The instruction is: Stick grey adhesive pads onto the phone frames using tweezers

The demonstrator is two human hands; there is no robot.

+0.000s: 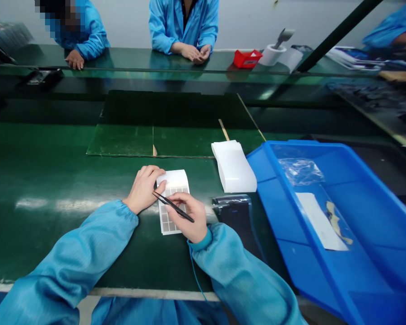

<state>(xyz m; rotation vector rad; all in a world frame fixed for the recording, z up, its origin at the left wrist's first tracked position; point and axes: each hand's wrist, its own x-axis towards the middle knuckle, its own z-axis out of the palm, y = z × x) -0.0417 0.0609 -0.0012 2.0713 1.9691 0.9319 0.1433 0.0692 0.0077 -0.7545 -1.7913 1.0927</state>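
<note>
A white sheet of labels (pixel 175 178) with a grid of pale grey rectangles lies on the green bench in front of me. My left hand (pixel 142 189) grips its upper left edge, the thumb over the sheet and the other fingers curled beside it. In my right hand (pixel 191 216) is a pair of black tweezers (pixel 176 208), held like a pen over the labels. Their tips are close to my left thumb; whether they pinch a label is too small to tell. My right hand covers part of the grid.
On the right stands a blue bin (pixel 311 253) with clear plastic and a white strip inside. Left of it lie a white stack of sheets (pixel 235 167) and a dark film-covered piece (pixel 237 221). A green board (pixel 182 140) lies beyond. Co-workers (pixel 184 27) sit across the bench.
</note>
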